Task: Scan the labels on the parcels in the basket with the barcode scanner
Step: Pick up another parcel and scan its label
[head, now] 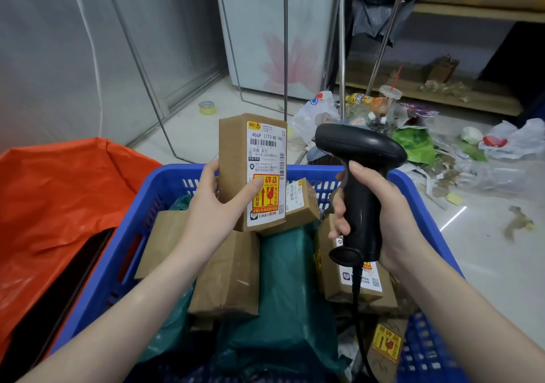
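Above a blue plastic basket (129,235) heaped with parcels, a person works through a round of label scanning, with most of the load apparently still to do. Left of the basket lies a crumpled orange bag (59,194). The left hand (215,205) is clasped around a tall cardboard parcel (236,176), fingers behind it and thumb pressed on the front, holding it upright over the heap with its white shipping label (267,158) turned towards the wearer. Beneath it, several brown boxes (230,276) and a green mailer bag (283,288) rest in the basket; nothing shows which have been scanned. The right hand (380,208) is wrapped firmly around the handle of a black barcode scanner (359,182), held upright just beside the raised parcel, its head level with the label's barcode and its cord trailing down. Whether the trigger is pressed cannot be told. Rubbish (413,141) litters the floor to the right.
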{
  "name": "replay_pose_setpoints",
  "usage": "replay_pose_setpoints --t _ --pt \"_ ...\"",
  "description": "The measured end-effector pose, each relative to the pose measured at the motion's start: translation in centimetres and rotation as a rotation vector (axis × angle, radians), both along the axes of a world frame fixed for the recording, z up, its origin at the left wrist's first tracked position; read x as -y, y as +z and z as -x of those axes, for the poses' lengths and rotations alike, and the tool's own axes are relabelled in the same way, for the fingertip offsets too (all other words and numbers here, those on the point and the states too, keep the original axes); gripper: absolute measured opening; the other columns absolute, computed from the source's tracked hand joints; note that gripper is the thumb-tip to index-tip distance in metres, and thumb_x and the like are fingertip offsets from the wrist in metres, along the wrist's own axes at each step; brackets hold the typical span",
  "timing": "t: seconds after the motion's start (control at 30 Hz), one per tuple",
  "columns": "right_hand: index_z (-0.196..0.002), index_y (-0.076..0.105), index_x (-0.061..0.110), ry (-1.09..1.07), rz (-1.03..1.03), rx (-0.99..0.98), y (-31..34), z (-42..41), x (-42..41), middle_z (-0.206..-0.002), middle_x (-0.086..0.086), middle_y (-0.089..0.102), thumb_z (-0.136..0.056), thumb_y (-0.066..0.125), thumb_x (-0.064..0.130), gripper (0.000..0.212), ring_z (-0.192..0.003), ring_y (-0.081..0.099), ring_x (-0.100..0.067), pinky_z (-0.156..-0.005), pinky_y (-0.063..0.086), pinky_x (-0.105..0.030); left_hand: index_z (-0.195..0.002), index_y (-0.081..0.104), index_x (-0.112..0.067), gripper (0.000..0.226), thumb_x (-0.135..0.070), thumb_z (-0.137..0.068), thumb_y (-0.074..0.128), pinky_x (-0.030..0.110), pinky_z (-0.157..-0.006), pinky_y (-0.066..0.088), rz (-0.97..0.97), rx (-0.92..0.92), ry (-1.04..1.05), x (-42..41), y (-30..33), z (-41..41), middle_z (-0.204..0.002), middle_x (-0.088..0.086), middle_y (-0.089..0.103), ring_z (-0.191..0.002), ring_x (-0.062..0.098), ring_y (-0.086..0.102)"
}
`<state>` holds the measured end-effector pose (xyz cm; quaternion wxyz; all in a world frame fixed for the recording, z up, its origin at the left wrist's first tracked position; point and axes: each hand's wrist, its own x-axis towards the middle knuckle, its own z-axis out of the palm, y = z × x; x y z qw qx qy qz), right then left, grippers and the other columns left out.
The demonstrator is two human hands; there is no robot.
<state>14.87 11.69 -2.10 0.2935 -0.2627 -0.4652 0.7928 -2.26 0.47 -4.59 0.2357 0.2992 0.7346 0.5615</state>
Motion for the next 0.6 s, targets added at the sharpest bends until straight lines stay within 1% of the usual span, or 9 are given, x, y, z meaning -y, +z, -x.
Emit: replay_pose_setpoints --t 0.07,0.1,0.17,0.27,0.4,0.53,0.6 --pt "-0.078 0.05 0.007 0.053 0.014 0.009 0.2 0.04 0.06 -0.052 -0.011 0.045 -0.076 0.063 0.038 0.033 -0.035 0.039 -0.02 -0.042 0.05 -0.032 -0.129 0.046 -0.032 0.067 -0.054 -0.07 0.069 0.033 -0.083 0.058 -0.005 -0.012 0.015 -0.02 -0.08 0.09 -0.117 -0.011 0.067 -0.104 0.011 0.066" --pt "-0.079 0.051 0.007 0.072 0.014 0.013 0.3 0.06 0.14 -0.051 -0.01 0.044 -0.075 0.063 0.038 0.033 -0.034 0.039 -0.019 -0.042 0.05 -0.031 -0.128 0.047 -0.033 0.067 -0.056 -0.069 0.07 0.038 -0.085 0.057 -0.009 -0.018 0.019 -0.02 -0.08 0.09 -0.116 -0.011 0.067 -0.104 0.012 0.067" --pt "-0.08 0.052 0.007 0.092 0.01 0.026 0.49 0.17 0.3 -0.049 -0.008 0.044 -0.075 0.062 0.037 0.032 -0.033 0.04 -0.017 -0.041 0.05 -0.03 -0.127 0.048 -0.034 0.064 -0.054 -0.071 0.07 0.04 -0.085 0.057 -0.014 -0.04 0.029 -0.06 0.06 0.04 -0.115 -0.011 0.067 -0.103 0.012 0.067" --pt "-0.08 0.052 0.007 0.101 0.029 0.045 0.66 0.27 0.51 -0.049 -0.008 0.045 -0.074 0.063 0.038 0.033 -0.032 0.04 -0.017 -0.04 0.05 -0.03 -0.126 0.048 -0.032 0.062 -0.052 -0.072 0.071 0.037 -0.083 0.058 -0.02 -0.07 0.05 -0.12 0.13 0.01 -0.114 -0.012 0.068 -0.1 0.009 0.068" --pt "-0.079 0.05 0.008 0.113 0.044 0.066 0.68 0.35 0.65 -0.048 -0.008 0.044 -0.076 0.062 0.037 0.032 -0.031 0.039 -0.018 -0.04 0.05 -0.031 -0.125 0.049 -0.034 0.059 -0.052 -0.073 0.071 0.026 -0.08 0.056 -0.004 -0.106 0.067 -0.12 0.22 -0.22 -0.11 -0.015 0.067 -0.096 0.004 0.067" --pt "-0.078 0.05 0.008 0.123 0.052 0.084 0.47 0.48 0.68 -0.048 -0.007 0.043 -0.075 0.062 0.038 0.032 -0.032 0.04 -0.017 -0.041 0.05 -0.031 -0.129 0.045 -0.034 0.063 -0.053 -0.073 0.068 0.012 -0.068 0.053 0.005 -0.129 0.064 -0.11 0.36 -0.5 -0.112 -0.015 0.064 -0.096 0.002 0.065" --pt "-0.076 0.05 0.008 0.126 0.047 0.095 0.42 0.5 0.66 -0.048 -0.007 0.043 -0.075 0.062 0.038 0.032 -0.032 0.04 -0.017 -0.042 0.051 -0.031 -0.127 0.046 -0.035 0.062 -0.053 -0.073 0.069 0.013 -0.068 0.053 -0.008 -0.121 0.066 -0.08 0.39 -0.47 -0.111 -0.016 0.065 -0.096 0.001 0.066"
